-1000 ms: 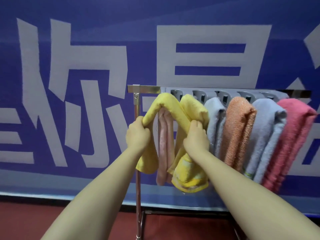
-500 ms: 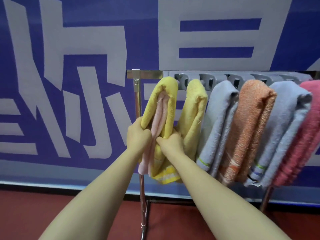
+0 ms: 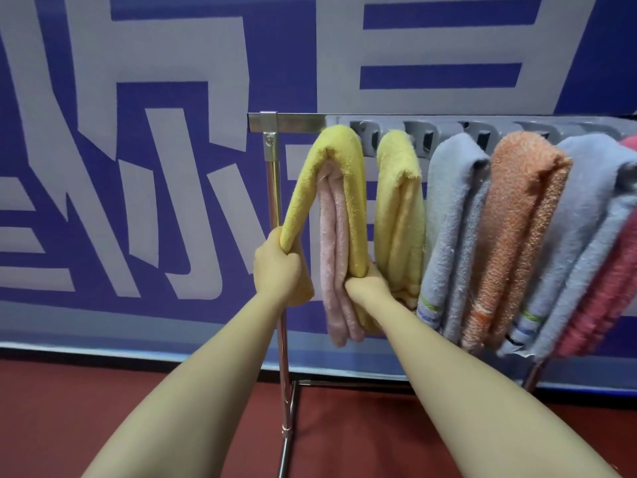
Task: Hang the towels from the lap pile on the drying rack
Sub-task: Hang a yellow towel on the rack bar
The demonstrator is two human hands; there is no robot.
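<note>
A yellow towel (image 3: pixel 339 174) drapes over the left end of the drying rack's top bar (image 3: pixel 286 121), with a pink towel (image 3: pixel 336 270) hanging inside its fold. My left hand (image 3: pixel 277 270) grips the yellow towel's left hanging edge. My right hand (image 3: pixel 367 286) clutches its right side low down, against the pink towel. To the right hang a second yellow towel (image 3: pixel 401 215), a grey-blue one (image 3: pixel 451 215), an orange one (image 3: pixel 517 219), another grey-blue one (image 3: pixel 582 236) and a red-pink one (image 3: pixel 613 288). The lap pile is out of view.
The rack's metal post (image 3: pixel 284 357) stands just behind my left forearm, with a foot bar on the red floor (image 3: pixel 103 408). A blue wall banner (image 3: pixel 138 167) with large pale characters fills the background. A grey radiator (image 3: pixel 482 127) sits behind the top bar.
The view has closed in on the rack. My hands have slid down the yellow towel, left hand pulling its edge out to the left, right hand moving in beside the pink towel.
</note>
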